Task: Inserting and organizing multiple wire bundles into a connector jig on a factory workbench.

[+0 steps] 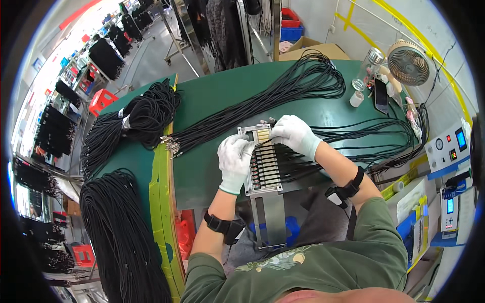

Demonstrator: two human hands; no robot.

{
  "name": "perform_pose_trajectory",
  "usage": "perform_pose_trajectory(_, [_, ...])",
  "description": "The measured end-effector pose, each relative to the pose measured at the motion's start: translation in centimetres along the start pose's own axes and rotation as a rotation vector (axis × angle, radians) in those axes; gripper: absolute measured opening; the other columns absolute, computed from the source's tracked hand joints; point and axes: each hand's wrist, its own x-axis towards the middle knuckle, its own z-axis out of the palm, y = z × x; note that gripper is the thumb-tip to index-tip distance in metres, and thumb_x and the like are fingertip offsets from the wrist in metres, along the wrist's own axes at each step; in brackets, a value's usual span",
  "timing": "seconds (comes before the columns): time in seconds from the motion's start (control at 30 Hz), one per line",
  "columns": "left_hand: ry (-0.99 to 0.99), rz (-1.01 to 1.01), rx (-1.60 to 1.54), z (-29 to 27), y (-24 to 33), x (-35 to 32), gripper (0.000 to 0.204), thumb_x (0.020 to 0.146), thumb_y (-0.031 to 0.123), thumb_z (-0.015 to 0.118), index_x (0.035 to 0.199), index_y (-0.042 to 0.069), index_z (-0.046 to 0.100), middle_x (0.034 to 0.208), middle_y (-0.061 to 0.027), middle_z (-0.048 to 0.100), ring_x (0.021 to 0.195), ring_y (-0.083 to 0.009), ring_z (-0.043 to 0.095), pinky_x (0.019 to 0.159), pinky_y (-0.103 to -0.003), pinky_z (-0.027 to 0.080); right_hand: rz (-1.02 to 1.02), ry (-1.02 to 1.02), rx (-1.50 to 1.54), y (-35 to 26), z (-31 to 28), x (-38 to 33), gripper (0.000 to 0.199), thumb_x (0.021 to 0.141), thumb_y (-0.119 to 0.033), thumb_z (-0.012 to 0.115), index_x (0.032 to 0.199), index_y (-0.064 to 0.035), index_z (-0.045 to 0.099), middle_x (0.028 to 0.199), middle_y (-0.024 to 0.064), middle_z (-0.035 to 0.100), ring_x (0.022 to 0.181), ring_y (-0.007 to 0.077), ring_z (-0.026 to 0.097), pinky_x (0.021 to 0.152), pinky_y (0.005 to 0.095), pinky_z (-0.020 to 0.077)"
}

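gloves: white knitted cloth on left hand [235, 160] and right hand [294, 134] | jig [263, 171]: bare grey metal, dull sheen | cables [303, 83]: black, matt rubbery sheath | table [212, 101]: green, smooth matt top | jar [367, 70]: clear, glossy

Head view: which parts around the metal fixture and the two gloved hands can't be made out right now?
- Head view: the metal fixture's left edge is covered by the left hand.
- Its top right corner lies under the right hand; whatever those fingers pinch is hidden.
- Cable ends in the fixture's slots are too small to tell seated or loose.
- The fixture's lower plate runs off the table edge into shadow.
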Motion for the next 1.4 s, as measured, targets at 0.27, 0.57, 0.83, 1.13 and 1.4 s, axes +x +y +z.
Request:
perform_pose_trajectory(0.27, [0.035, -0.122, -0.145, 1.3, -1.0, -0.4, 0.016, 0.09, 0.017, 0.068, 0.086, 0.001, 0.068, 0.103, -0.0112, 0.068, 0.1, -0.0267, 0.061, 0.088, -0.036, 0.048, 0.108, -0.082, 0.158, -3.9, 0.3, 1.7, 0.016, 0.079, -0.026, 0.072, 0.09, -0.0139, 0.072, 0.082, 0.0093, 0.067, 0.082, 0.0327, 0.063, 0.076, 0.0434, 0.0498])
perform_pose_trajectory(0.57, [-0.048, -0.26, -0.036, 0.5, -3.3, -0.6, 0.019, 0.092, 0.018, 0.064, 0.095, 0.0, 0.069, 0.106, -0.012, 0.069, 0.099, -0.0259, 0.062, 0.09, -0.036, 0.048, 0.16, 0.025, 0.14, -0.9, 0.9, 0.1, 0.014, 0.084, -0.027, 0.068, 0.089, -0.0145, 0.072, 0.08, 0.0083, 0.067, 0.081, 0.0322, 0.063, 0.075, 0.0428, 0.05])
perform_pose_trajectory(0.83, [-0.014, -0.246, 0.02, 1.3, -3.7, -1.0, 0.021, 0.094, 0.021, 0.062, 0.099, 0.003, 0.071, 0.105, -0.012, 0.07, 0.101, -0.0289, 0.063, 0.092, -0.038, 0.048, 0.193, -0.078, -0.088, 0.3, 0.5, -0.5, 0.014, 0.085, -0.028, 0.067, 0.088, -0.0157, 0.071, 0.081, 0.0032, 0.066, 0.086, 0.0263, 0.06, 0.078, 0.0384, 0.047])
perform_pose_trajectory(1.13, [-0.013, -0.182, 0.067, 2.0, -4.7, -1.6, 0.019, 0.094, 0.02, 0.06, 0.101, 0.006, 0.071, 0.103, -0.0109, 0.07, 0.1, -0.0285, 0.063, 0.092, -0.039, 0.048, 0.207, -0.099, -0.197, 0.2, 0.9, -0.3, 0.012, 0.085, -0.026, 0.067, 0.089, -0.016, 0.072, 0.08, 0.0019, 0.065, 0.084, 0.0251, 0.057, 0.077, 0.0373, 0.0444])
perform_pose_trajectory(1.4, [-0.145, -0.158, 0.095, 2.5, -2.0, -0.4, 0.024, 0.094, 0.03, 0.06, 0.109, 0.017, 0.073, 0.13, -0.0177, 0.059, 0.122, -0.0353, 0.052, 0.105, -0.043, 0.04, 0.21, -0.151, -0.089, 0.2, 0.8, -0.8, 0.013, 0.087, -0.028, 0.065, 0.086, -0.0161, 0.07, 0.084, 0.003, 0.067, 0.088, 0.0263, 0.06, 0.079, 0.0388, 0.0466])
